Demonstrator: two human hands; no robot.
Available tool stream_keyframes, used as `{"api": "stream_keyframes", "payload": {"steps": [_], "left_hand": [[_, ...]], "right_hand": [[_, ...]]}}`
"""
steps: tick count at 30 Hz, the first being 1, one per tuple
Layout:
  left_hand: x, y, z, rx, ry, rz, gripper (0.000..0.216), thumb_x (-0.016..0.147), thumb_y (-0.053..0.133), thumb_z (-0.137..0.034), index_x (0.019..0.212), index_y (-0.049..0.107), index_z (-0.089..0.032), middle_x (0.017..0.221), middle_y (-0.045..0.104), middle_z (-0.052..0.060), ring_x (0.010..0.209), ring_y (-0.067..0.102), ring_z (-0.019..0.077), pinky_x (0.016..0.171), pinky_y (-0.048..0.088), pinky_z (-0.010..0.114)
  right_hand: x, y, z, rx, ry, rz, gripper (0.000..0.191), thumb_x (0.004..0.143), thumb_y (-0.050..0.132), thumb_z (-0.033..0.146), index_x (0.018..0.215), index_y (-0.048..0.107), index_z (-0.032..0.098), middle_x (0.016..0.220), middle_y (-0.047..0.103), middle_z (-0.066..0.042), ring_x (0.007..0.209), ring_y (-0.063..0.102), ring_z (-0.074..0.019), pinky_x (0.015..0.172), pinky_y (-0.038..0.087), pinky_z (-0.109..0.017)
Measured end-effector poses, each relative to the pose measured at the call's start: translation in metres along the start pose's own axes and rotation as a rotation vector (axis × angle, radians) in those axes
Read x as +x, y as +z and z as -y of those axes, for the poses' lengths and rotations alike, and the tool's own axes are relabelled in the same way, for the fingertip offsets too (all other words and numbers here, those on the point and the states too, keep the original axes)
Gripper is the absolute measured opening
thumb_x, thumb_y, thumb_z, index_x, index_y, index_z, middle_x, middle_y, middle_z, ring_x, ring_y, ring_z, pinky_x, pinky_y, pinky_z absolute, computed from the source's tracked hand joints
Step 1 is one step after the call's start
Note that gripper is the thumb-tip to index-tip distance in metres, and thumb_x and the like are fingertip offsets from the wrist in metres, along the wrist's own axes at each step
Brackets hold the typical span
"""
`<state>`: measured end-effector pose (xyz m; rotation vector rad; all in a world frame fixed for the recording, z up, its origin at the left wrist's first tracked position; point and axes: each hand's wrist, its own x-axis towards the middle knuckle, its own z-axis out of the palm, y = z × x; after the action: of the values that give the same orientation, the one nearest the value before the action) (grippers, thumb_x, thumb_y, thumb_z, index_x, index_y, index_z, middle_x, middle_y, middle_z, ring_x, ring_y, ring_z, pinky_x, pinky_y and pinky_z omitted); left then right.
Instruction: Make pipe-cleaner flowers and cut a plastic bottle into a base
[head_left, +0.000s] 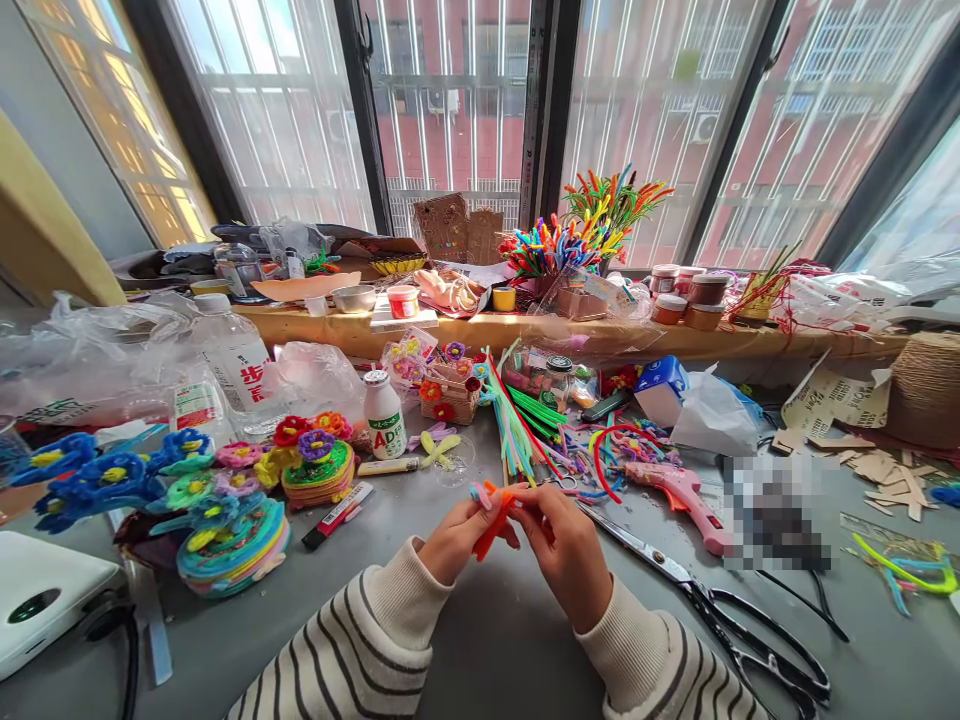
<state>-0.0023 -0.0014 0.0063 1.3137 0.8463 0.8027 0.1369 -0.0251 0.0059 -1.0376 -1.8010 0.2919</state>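
Between my two hands, above the grey table (480,640), is a bent orange pipe cleaner piece (491,530). My left hand (459,535) is closed around it, and a small pink and blue fuzzy bit (480,492) shows at its fingertips. The fingers of my right hand (559,545) pinch the orange piece from the other side. A bundle of green, white and red pipe cleaners (514,430) lies just beyond my hands. Large black-handled scissors (675,575) rest beside my right hand, blades pointing toward it.
Pipe cleaner flowers on a round striped base (232,555) stand at left, near a white drink bottle (385,415). At right lie a pink glue gun (679,495) and cardboard scraps (896,480). A crowded ledge (465,330) runs below the windows.
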Motion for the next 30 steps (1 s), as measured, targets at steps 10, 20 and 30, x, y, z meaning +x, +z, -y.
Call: {"api": "stream_keyframes", "payload": {"steps": [10, 20, 30], "left_hand": [[-0.0001, 0.0042, -0.0089, -0.039, -0.027, -0.044, 0.039, 0.057, 0.058, -0.048, 0.063, 0.059, -0.009, 0.057, 0.06, 0.004, 0.056, 0.055, 0.0132, 0.057, 0.043, 0.024], [0.0004, 0.0038, -0.0086, -0.081, -0.001, -0.094, 0.032, 0.054, 0.064, -0.039, 0.066, 0.061, -0.009, 0.061, 0.061, 0.004, 0.061, 0.056, 0.0149, 0.063, 0.046, 0.029], [0.0019, -0.0034, 0.0007, -0.222, -0.135, 0.046, 0.028, 0.056, 0.066, -0.033, 0.072, 0.063, -0.01, 0.067, 0.064, 0.005, 0.067, 0.059, 0.0155, 0.072, 0.044, 0.03]], "right_hand": [[-0.0001, -0.0019, -0.0039, -0.072, -0.002, 0.016, 0.013, 0.077, 0.042, 0.017, 0.082, 0.054, 0.018, 0.07, 0.056, -0.003, 0.061, 0.051, -0.0128, 0.056, 0.042, -0.024], [-0.0024, -0.0009, -0.0056, -0.236, -0.091, -0.039, 0.024, 0.08, 0.038, 0.02, 0.096, 0.056, 0.015, 0.068, 0.056, -0.005, 0.061, 0.053, -0.0141, 0.057, 0.044, -0.025], [-0.0048, -0.0019, -0.0091, -0.317, -0.143, -0.011, 0.026, 0.081, 0.037, 0.019, 0.096, 0.057, 0.014, 0.067, 0.053, -0.006, 0.063, 0.05, -0.0145, 0.058, 0.044, -0.026]]}}
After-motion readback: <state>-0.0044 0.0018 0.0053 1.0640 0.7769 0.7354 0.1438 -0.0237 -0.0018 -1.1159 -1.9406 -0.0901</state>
